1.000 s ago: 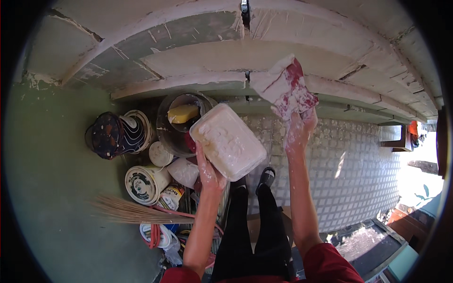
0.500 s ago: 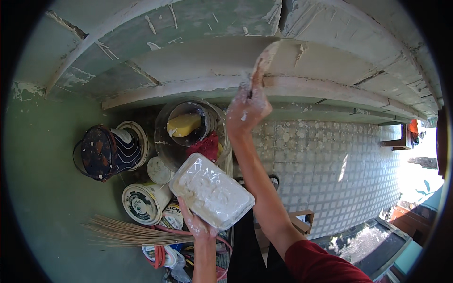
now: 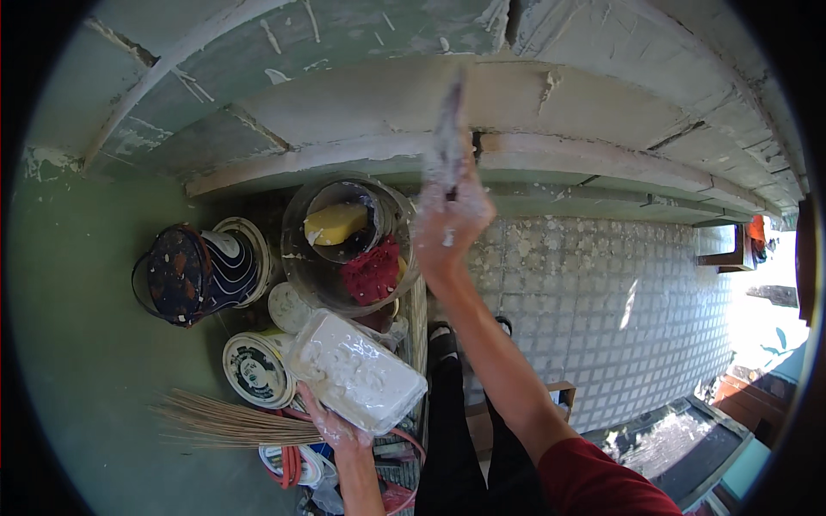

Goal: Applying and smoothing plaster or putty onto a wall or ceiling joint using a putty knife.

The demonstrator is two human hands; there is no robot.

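A white rectangular tub [image 3: 360,370] of pale, wet putty rests in my left hand [image 3: 337,427], whose fingers are closed on its near left side. Farther up, my right hand [image 3: 452,225] is a closed grip, smeared with white. Out of it toward the wall points a putty-coated, narrow tool that looks like a putty knife [image 3: 449,120], blurred by motion. Its tip lies over the pale wall panel [image 3: 370,99]; whether it touches cannot be seen.
Left of centre, a large clear bucket [image 3: 297,245] holds a yellow sponge [image 3: 335,225] and a red cloth [image 3: 372,273]. Dark-lidded and white-lidded paint buckets [image 3: 258,370] stand beside it. A stick broom [image 3: 232,421] lies near a red hose. Patterned floor tiles [image 3: 585,318] stretch rightward.
My left hand has moved the tub down and left, uncovering more of the red cloth. The putty knife has swung left along the wall, now pointing more upright.
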